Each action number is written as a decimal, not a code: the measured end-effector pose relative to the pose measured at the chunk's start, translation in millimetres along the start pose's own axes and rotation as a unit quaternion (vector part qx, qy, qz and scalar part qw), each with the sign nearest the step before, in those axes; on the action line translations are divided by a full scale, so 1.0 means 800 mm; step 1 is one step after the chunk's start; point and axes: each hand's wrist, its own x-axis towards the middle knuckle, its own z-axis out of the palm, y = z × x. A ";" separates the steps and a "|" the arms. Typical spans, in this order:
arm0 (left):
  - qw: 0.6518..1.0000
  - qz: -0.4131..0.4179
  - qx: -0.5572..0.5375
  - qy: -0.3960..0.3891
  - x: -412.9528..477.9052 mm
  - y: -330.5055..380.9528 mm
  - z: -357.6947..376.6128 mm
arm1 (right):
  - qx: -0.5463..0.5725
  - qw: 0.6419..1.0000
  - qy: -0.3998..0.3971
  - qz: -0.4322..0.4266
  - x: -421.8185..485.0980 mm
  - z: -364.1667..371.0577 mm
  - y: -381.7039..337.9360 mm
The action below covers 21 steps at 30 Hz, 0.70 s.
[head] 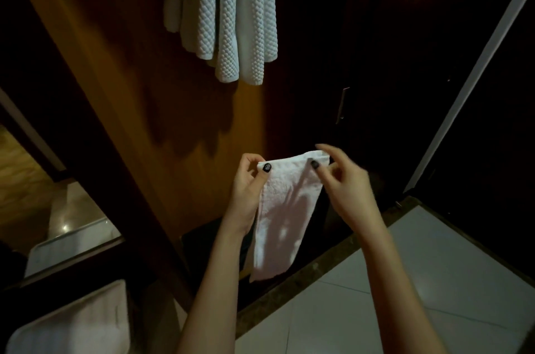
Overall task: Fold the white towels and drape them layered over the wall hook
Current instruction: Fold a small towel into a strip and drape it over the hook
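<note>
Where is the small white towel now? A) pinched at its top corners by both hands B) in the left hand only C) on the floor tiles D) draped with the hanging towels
A: the left hand and right hand each pinch a top corner of the small towel, below the hanging towels.

The small towel point(285, 214) is white terry cloth, matt, with a short looped nap that looks soft and faintly rough. Above the small towel, the hanging towels point(228, 15) are thicker white cloth in a raised, bumpy weave. Behind it, the wall panel point(121, 70) is smooth brown wood with a low sheen. Below and to its right, the floor tiles point(419, 281) are pale, smooth and glossy, edged by a speckled stone strip point(304, 272). Up and right of it, a slim door handle point(343, 104) looks like metal. My thumbnails point(266, 167) on its top edge wear dark polish.
</note>
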 end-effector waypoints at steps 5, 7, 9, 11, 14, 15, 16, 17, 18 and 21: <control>0.998 -0.023 0.007 -0.055 -0.003 -0.004 -0.001 | 0.090 0.980 -0.179 0.013 -0.006 0.016 0.014; 0.997 -0.030 -0.006 -0.065 -0.005 -0.005 -0.002 | 0.122 0.972 -0.199 0.013 0.000 0.014 0.019; 0.997 -0.030 -0.024 -0.065 -0.007 -0.006 -0.003 | 0.140 0.967 -0.213 0.003 0.004 0.012 0.022; 0.996 -0.027 -0.045 -0.074 -0.006 -0.008 -0.001 | 0.135 0.966 -0.220 -0.006 0.007 0.011 0.024; 0.994 -0.029 -0.064 -0.081 -0.006 -0.013 0.007 | 0.141 0.962 -0.233 0.001 0.010 0.009 0.030; 0.994 -0.036 -0.069 -0.073 -0.006 -0.015 0.010 | 0.157 0.959 -0.235 0.006 0.010 0.007 0.032; 0.995 -0.041 -0.066 -0.062 -0.006 -0.017 0.012 | 0.171 0.956 -0.236 0.009 0.010 0.004 0.033; 0.996 -0.043 -0.053 -0.052 -0.006 -0.020 0.013 | 0.179 0.955 -0.236 0.008 0.011 0.002 0.035; 0.997 -0.043 -0.033 -0.045 -0.006 -0.023 0.013 | 0.183 0.954 -0.237 0.006 0.011 -0.001 0.035; 0.997 -0.037 0.029 -0.054 -0.009 -0.026 0.012 | 0.189 0.953 -0.236 0.004 0.012 -0.006 0.037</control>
